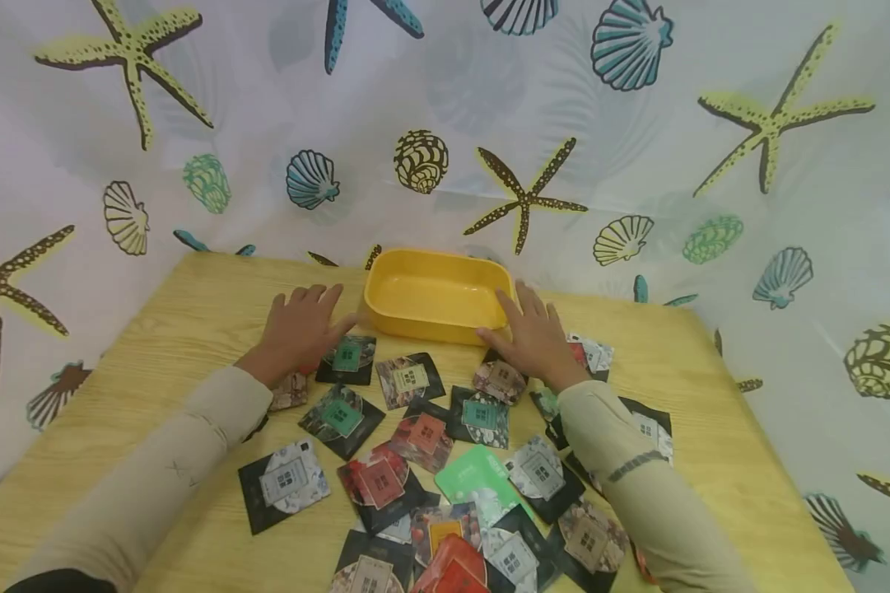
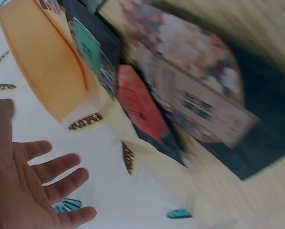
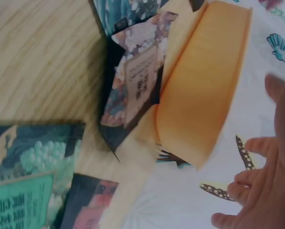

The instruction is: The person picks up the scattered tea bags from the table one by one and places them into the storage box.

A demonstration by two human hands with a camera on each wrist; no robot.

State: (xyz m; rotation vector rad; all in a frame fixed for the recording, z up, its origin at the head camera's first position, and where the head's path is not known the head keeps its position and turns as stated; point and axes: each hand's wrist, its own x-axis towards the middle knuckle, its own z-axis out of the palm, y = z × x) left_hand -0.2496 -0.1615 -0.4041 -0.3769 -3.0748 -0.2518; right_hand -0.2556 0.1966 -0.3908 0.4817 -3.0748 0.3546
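A yellow plastic basin [image 1: 439, 323] stands at the back of the wooden table, and nothing shows inside it. My left hand [image 1: 296, 329] hovers to its left with fingers spread, holding nothing. On the other side, my right hand [image 1: 531, 336] is held by the basin's right end, its fingers apart and its palm bare. In the left wrist view the left hand [image 2: 33, 183] is off the basin's wall [image 2: 47, 57]. Likewise the right hand [image 3: 257, 186] is apart from the basin [image 3: 204, 81] in the right wrist view. Many small flat sachets, such as a green-labelled one [image 1: 342, 417], lie below the hands.
Sachets overlap toward the near edge, among them a bright green one [image 1: 482, 482] and a red one [image 1: 454, 567]. One with a grey label [image 1: 285, 484] lies apart at the left. A white curtain [image 1: 385, 107] with shells and starfish hangs right behind the table [image 1: 215, 296].
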